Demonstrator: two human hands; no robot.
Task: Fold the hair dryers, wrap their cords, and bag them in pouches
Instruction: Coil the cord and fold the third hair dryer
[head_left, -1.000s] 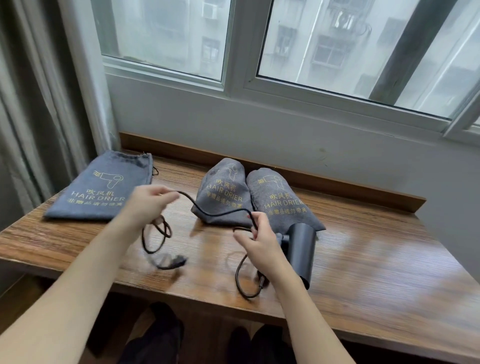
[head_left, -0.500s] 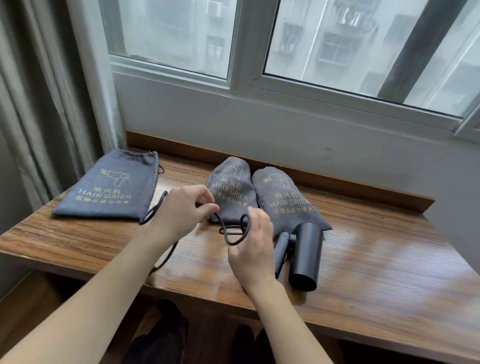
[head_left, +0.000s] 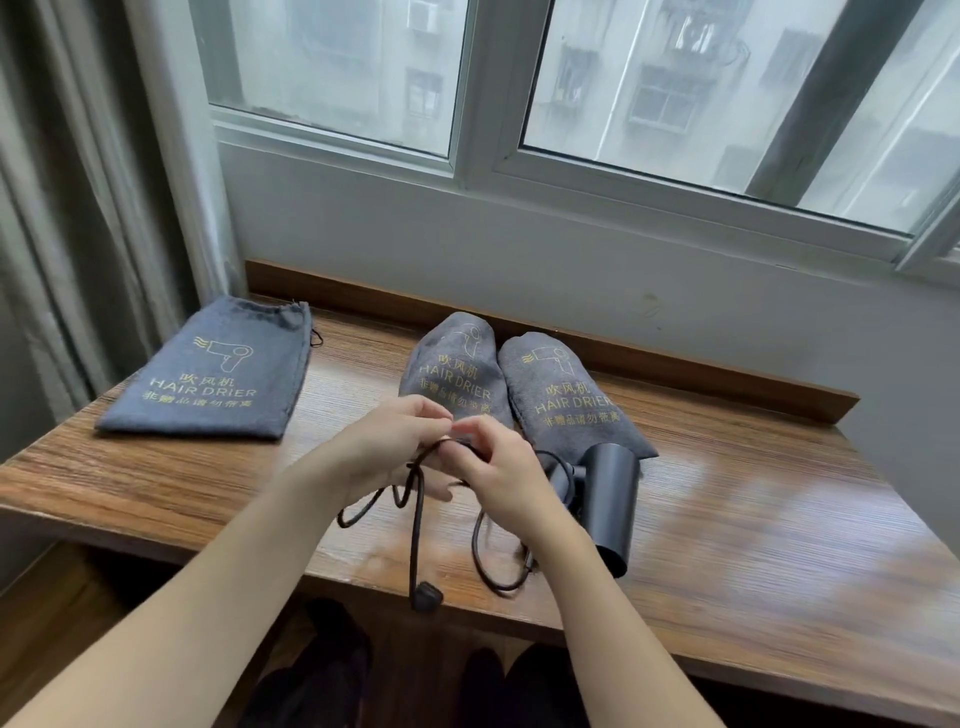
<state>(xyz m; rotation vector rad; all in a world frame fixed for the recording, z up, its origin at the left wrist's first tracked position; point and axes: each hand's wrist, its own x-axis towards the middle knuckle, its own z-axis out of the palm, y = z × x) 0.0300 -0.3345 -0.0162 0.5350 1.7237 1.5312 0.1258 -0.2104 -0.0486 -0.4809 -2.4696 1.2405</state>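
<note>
A dark grey hair dryer (head_left: 613, 499) lies on the wooden table (head_left: 753, 545), its barrel pointing toward me. Its black cord (head_left: 415, 519) hangs in loops in front of my hands, and the plug (head_left: 427, 597) rests near the table's front edge. My left hand (head_left: 387, 447) and my right hand (head_left: 498, 473) meet just left of the dryer, and both pinch the cord at its top loop. Two filled grey pouches (head_left: 457, 374) (head_left: 561, 395) marked HAIR DRIER lie side by side behind my hands. A flat pouch (head_left: 218, 374) lies at the far left.
A raised wooden lip (head_left: 675, 364) runs along the table's back under the window wall. A curtain (head_left: 78, 208) hangs at the left. Dark shoes (head_left: 332, 670) show on the floor below the table's front edge.
My hands have come closer together over the cord. The cord's loops and plug now hang down onto the table in front of me. The view has tilted slightly.
</note>
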